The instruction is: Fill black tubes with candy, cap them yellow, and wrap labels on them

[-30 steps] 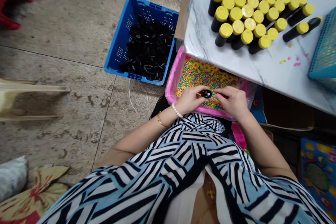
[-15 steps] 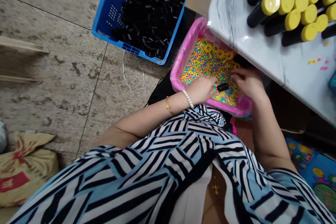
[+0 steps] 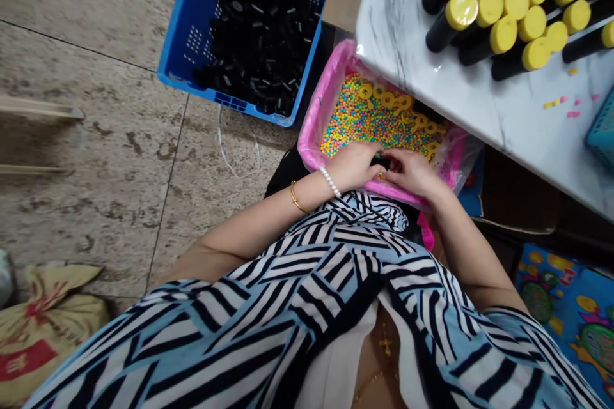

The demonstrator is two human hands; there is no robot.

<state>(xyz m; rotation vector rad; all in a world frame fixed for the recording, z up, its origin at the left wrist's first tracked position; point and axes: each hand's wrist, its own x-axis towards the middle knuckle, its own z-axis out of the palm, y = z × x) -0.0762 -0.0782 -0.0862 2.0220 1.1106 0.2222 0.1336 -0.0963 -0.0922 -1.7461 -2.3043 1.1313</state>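
My left hand [image 3: 355, 164] and my right hand [image 3: 411, 171] meet over the near side of a pink plastic-lined tub [image 3: 311, 120]. Between their closed fingertips is a short black cylinder [image 3: 382, 162], partly hidden by the fingers. Small multicoloured beads or candies [image 3: 352, 118] cover the tub's bottom, too small to tell which. Several round yellow caps [image 3: 387, 100] lie on them along the far side. Something dark sits at the tub's far right, under the table edge, and I cannot make it out.
A blue crate [image 3: 167, 70] of small black pieces [image 3: 261, 32] stands beyond the tub on the left. On the marble-patterned table [image 3: 398, 32] are several black tubes with yellow tops [image 3: 503, 35] and a teal basket [image 3: 602, 124]. A tan sack [image 3: 57, 313] rests on the floor.
My right hand has moved left from the tub's right side to meet my left hand. The black cylinder now sits between the fingers of both. The view has shifted slightly.
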